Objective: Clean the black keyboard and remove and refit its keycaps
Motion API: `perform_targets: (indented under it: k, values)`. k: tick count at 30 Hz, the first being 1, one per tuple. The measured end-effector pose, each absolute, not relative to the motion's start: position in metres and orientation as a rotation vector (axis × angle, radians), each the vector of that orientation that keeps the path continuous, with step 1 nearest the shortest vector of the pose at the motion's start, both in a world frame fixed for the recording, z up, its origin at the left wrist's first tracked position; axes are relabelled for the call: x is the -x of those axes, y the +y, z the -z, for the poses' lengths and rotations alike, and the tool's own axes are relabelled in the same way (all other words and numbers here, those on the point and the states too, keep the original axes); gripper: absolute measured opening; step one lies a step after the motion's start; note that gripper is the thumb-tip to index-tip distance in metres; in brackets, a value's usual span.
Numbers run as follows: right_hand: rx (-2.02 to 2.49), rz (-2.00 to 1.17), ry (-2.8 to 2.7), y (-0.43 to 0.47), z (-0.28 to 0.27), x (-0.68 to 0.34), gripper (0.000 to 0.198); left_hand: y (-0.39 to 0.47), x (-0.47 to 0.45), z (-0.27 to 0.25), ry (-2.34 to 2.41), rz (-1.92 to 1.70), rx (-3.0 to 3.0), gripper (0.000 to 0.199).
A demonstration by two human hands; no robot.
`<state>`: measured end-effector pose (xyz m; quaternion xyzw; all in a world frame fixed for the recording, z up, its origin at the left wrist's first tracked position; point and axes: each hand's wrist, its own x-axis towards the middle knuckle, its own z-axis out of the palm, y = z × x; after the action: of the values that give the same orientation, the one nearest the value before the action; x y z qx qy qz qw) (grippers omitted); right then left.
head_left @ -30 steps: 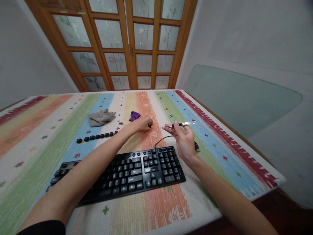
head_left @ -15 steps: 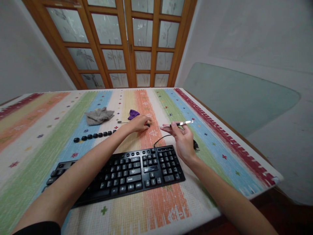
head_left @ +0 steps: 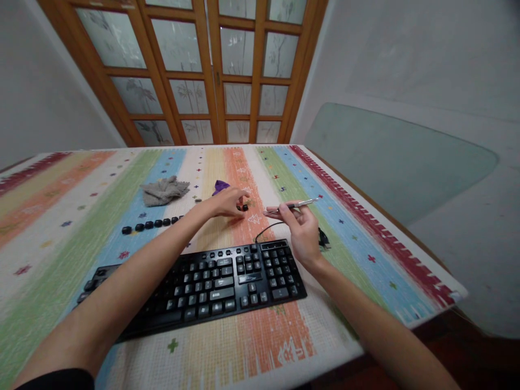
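Observation:
My left hand (head_left: 227, 202) is above the orange stripe of the cloth, thumb and forefinger apart. A small black keycap (head_left: 244, 207) sits by these fingertips, apparently on the cloth. In my right hand (head_left: 303, 230) is a slim black-and-silver pen-like tool (head_left: 298, 204), held between thumb and fingers, its thin end pointing left. Below both hands lies a black keyboard (head_left: 221, 295), its left part hidden by my left forearm. A row of black keycaps (head_left: 158, 223) runs left of my hand, partly covered by the arm.
A grey cloth (head_left: 164, 191) lies crumpled behind the row of keycaps. The purple cloth (head_left: 220, 187) is just behind my left hand. A black cable (head_left: 268, 229) leaves the keyboard, and its bundled end (head_left: 323, 238) rests beside my right hand. Striped tablecloth (head_left: 357, 271) covers the table.
My left thumb and forefinger have spread, and the hand has drawn slightly left from the small black keycap. My right hand keeps its hold, with the tool tilted slightly differently.

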<state>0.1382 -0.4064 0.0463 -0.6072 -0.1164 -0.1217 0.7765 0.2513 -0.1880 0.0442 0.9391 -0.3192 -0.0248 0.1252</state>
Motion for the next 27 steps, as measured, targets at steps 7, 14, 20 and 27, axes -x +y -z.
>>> perform_targets:
  k: [7,14,20,27]
  values:
    - [1.386,0.151,-0.343,-0.409,-0.046,-0.14,0.036,-0.174,-0.243,-0.05,-0.969,-0.012,-2.777,0.053]
    - [1.533,0.039,-0.476,-0.417,-0.043,-0.145,0.037,-0.179,-0.24,-0.042,-0.965,-0.088,-2.895,0.02]
    - [1.633,-0.105,-0.717,-0.429,-0.049,-0.148,0.029,-0.179,-0.244,-0.037,-0.932,-0.092,-2.867,0.018]
    - [1.874,-0.213,-0.999,-0.439,-0.062,-0.147,0.017,-0.178,-0.247,-0.032,-0.979,-0.132,-2.841,0.019]
